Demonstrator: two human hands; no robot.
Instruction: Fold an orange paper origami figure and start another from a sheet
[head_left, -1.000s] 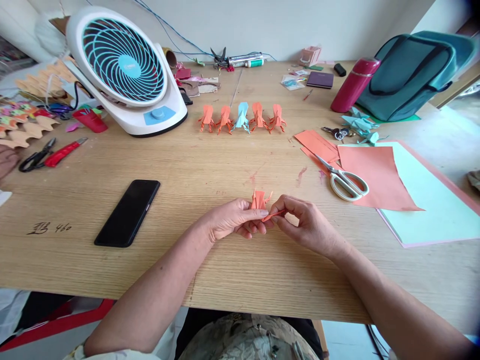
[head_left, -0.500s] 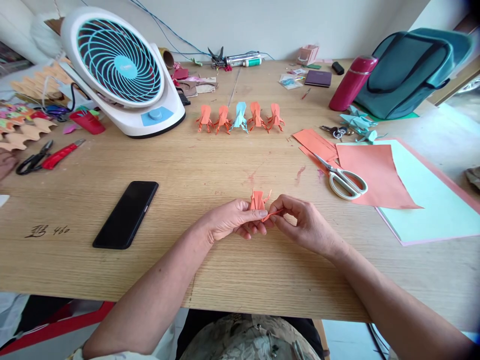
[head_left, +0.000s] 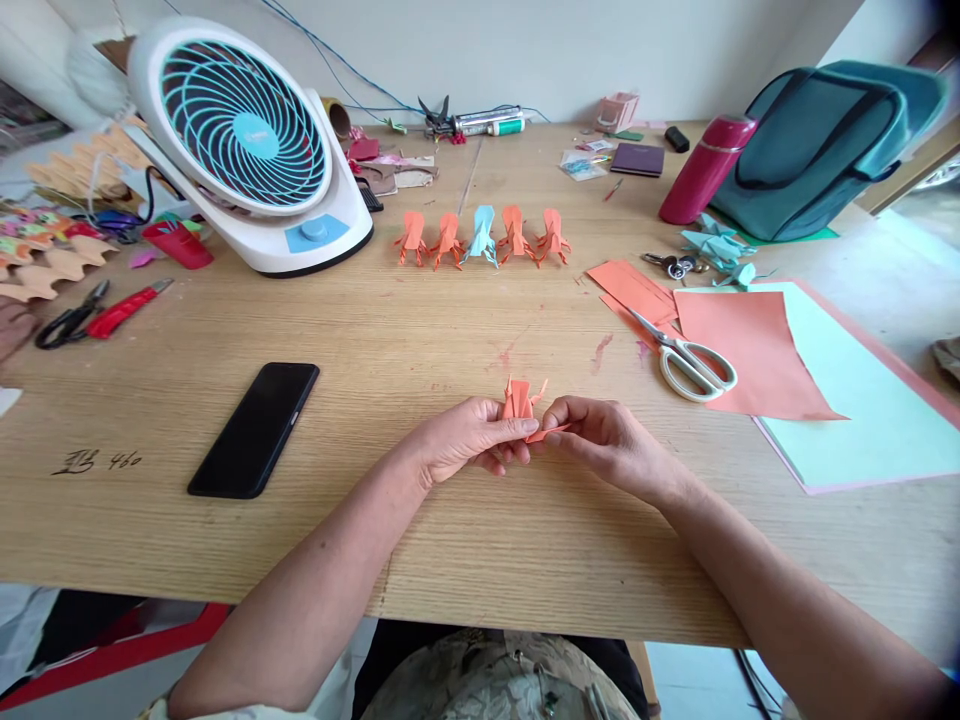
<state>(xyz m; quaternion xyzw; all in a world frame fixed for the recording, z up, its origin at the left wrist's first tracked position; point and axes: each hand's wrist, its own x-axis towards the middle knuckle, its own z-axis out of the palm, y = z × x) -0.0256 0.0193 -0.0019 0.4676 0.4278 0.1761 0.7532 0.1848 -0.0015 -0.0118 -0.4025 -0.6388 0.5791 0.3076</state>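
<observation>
An orange folded paper figure [head_left: 517,400] is held low over the table, its thin pointed legs sticking up and to the side. My left hand [head_left: 480,437] pinches its body between thumb and fingers. On its right, my right hand [head_left: 604,445] has thumb and forefinger closed on a narrow leg of the same figure. Part of the paper is hidden behind the fingers. Farther back stands a row of several similar figures, orange ones [head_left: 512,233] with a light blue one [head_left: 481,236] in the middle.
A black phone [head_left: 253,430] lies at left. White-handled scissors [head_left: 696,370] rest on orange paper sheets [head_left: 757,345] at right. Behind are a fan [head_left: 300,240], a pink bottle [head_left: 706,168], a teal bag [head_left: 817,150], keys [head_left: 676,267] and a red cutter [head_left: 124,312].
The paper figure stays in both hands. My right fingers have shifted slightly along its leg, which lies a little flatter. The whole view has moved very slightly.
</observation>
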